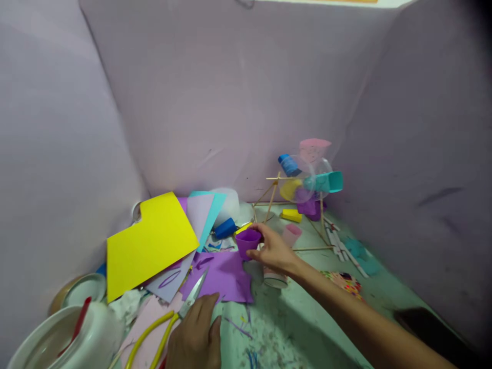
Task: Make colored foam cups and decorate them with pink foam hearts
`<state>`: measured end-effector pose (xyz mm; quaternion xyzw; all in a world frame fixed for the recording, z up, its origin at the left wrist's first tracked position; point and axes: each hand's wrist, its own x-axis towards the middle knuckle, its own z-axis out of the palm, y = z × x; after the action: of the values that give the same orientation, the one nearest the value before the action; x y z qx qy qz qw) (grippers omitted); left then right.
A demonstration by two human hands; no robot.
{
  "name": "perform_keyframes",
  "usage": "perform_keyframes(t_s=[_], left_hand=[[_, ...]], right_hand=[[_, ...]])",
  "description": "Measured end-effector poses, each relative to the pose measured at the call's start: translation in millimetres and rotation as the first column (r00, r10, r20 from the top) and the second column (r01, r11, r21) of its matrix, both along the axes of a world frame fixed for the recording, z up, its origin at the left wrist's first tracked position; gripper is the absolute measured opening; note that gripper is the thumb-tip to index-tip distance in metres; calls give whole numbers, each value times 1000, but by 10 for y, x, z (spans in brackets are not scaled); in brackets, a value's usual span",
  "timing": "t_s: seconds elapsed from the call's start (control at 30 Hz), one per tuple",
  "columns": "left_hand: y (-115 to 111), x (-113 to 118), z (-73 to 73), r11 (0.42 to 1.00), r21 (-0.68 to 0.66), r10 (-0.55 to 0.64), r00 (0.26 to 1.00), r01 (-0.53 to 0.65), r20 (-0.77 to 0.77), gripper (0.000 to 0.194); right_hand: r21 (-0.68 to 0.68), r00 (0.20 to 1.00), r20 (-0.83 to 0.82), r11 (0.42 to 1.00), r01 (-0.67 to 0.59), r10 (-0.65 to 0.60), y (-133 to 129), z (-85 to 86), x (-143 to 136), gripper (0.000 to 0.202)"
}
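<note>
My right hand pinches a small purple paper cup, its opening facing up, with thumb and fingers at its right side. The cup is above the far edge of a purple sheet. My left hand rests low on the table, fingers forward and thumb apart, holding nothing I can see. Close to its left are scissors with yellow handles and blades pointing away. A white paper cup lies below my right wrist, and a pink cup is just beyond it.
A stick frame at the back right carries a clear wheel with colored cups. Yellow and other sheets are at left, beside a white pot. Paper rolls and a dark phone-like object are at right.
</note>
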<state>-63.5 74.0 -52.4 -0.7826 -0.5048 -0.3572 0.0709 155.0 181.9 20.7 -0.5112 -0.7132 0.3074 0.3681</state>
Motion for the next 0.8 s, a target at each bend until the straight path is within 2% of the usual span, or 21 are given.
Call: perform_keyframes(t_s=[0.17,0.37,0.47,0.53,0.6,0.8], left_hand=[[30,-38,-25,998,28,-54,997,56,-51,28],[10,-27,9,1000,-5,-6,999,5,-34,25],[-8,8,-6,999,-46,-3,1000,3,-6,24],[-12,19,-29,999,-48,-2,1000,3,2,24],[-8,19,-59,999,-36,-3,1000,3,4,24],[12,14,-181,1000,9,1,999,-1,36,24]], right_hand=[[21,998,15,998,61,-61,67,97,30,37],[154,964,-96,954,259,-246,21,579,476,50],[233,940,-91,910,342,-330,-55,710,711,54],[196,925,-3,907,373,-380,-68,677,761,52],[126,919,93,920,370,-383,-44,573,701,50],[72,906,302,955,289,-297,128,241,196,45]])
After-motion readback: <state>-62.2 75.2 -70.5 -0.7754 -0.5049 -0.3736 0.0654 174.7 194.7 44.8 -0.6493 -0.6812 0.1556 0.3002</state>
